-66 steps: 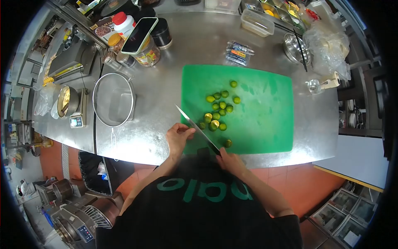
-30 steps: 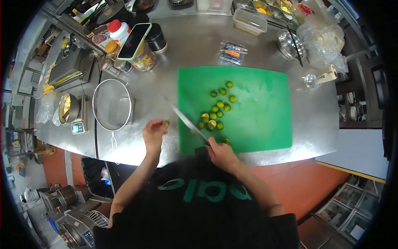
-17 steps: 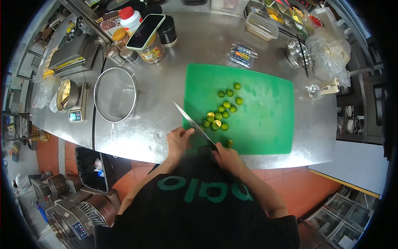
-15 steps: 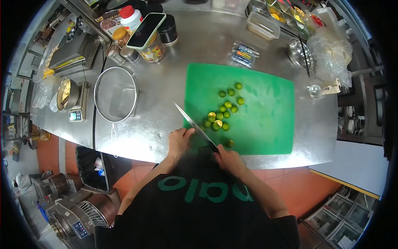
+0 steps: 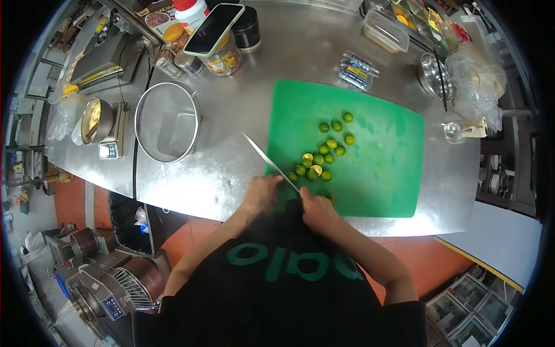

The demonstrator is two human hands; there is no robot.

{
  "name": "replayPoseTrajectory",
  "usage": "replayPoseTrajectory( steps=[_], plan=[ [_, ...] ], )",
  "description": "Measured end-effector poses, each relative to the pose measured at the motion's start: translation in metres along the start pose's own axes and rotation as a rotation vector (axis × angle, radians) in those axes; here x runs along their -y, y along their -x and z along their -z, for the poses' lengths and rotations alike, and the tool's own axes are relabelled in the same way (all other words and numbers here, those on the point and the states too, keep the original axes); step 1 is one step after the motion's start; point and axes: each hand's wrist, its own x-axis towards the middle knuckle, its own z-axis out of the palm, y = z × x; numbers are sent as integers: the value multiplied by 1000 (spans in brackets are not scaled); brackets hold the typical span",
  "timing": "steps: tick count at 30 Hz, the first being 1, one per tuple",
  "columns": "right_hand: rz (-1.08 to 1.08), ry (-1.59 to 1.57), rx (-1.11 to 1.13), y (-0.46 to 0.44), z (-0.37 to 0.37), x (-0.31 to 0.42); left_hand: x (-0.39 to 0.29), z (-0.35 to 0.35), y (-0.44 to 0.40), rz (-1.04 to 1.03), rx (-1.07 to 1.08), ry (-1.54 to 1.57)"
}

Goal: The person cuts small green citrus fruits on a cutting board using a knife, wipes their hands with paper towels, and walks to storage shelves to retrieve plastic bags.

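Observation:
My right hand (image 5: 318, 209) is wrapped round the handle of a long knife (image 5: 267, 158), whose blade points up and left over the left edge of the green cutting board (image 5: 376, 162). Close to the blade, my left hand (image 5: 264, 192) has its fingers pressed together at the board's lower left; what they hold is too hidden to make out. Several small green limes (image 5: 331, 143) lie on the board, and a few pieces show a pale cut face (image 5: 316, 170). Another lime (image 5: 332, 198) sits near the right hand, partly hidden.
Left of the board is a mesh strainer (image 5: 167, 122) over a clear container. Farther left, a metal bowl (image 5: 104, 121) sits on a scale (image 5: 111, 151). Jars and a phone (image 5: 215, 30) stand behind. A packet (image 5: 356, 71), plastic tub (image 5: 385, 31) and steel bowl (image 5: 432, 76) are beyond the board.
The view has shifted, so the board appears farther right. Between the earlier frames my left hand moved out left and came back to the blade. My right hand keeps the knife.

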Motion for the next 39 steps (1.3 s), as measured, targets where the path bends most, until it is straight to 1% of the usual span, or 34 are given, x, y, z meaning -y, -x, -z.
replayPoseTrajectory(
  steps=[1,3,4,6,7,9,10,11,12,13,15,16,17,18,19,20,21,22,24,26,28,29,30,31,32,34,36,38,39],
  plan=[
    [9,-17,-36,-11,-10,2,3,0,0,-1,-2,-7],
    [20,-31,-85,-24,-14,7,14,0,-4,-155,-30,-60],
    [31,-30,-69,-26,-12,11,18,1,-4,-162,-31,-69],
    [37,-24,-71,-25,-10,12,22,1,-6,-407,-21,-244],
    [49,-32,-105,-23,-10,10,26,-2,-9,-423,-22,-247],
    [67,-38,-146,-18,-4,8,35,-5,-13,-881,-255,-671],
    [18,-123,-202,-9,2,11,29,-5,-10,-882,-254,-676],
    [-35,-209,-256,0,9,14,23,-8,-7,-601,-226,-498],
    [-39,-210,-259,8,17,16,15,-11,-4,-322,-194,-318],
    [-81,-260,-301,16,28,17,10,-6,-5,-329,-188,-319],
    [-149,-373,-389,34,61,27,-8,14,-17,-259,-158,-604],
    [-156,-372,-400,42,68,27,-35,23,-22,-235,-211,-584],
    [-183,-452,-475,48,74,25,-49,22,-36,-353,-347,-574],
    [-207,-530,-550,53,79,23,-72,19,-49,-401,-391,-528],
    [-257,-573,-570,56,83,22,-94,12,-60,-449,-435,-479],
    [-254,-566,-579,58,82,18,-101,0,-82,-596,-416,-458],
    [-226,-554,-640,58,77,12,-101,-13,-103,-742,-398,-433],
    [-197,-543,-700,57,73,7,-101,-24,-113,-752,-400,-427],
    [-219,-526,-703,59,64,2,-103,-39,-122,-788,-384,-701],
    [-243,-523,-696,58,59,1,-97,-35,-117,-735,-377,-662],
    [-234,-491,-585,57,57,9,-78,-10,-98,-623,-474,-264],
    [-236,-503,-577,52,50,9,-73,7,-78,-528,-592,-188],
    [-158,-359,-457,45,41,7,-63,28,-57,-434,-709,-115],
    [-77,-214,-338,37,33,6,-36,50,-43,-439,-810,-63],
    [-74,-224,-335,29,27,7,-7,67,-30,-447,-913,-9],
    [-28,-222,-57,13,15,9,34,76,2,-212,-802,272],
    [35,-169,-24,3,3,4,57,54,23,-152,-534,466],
    [28,-112,50,1,1,4,38,21,35,-126,-371,509],
    [32,-101,60,2,2,4,34,5,33,-109,-374,515]
  ],
)
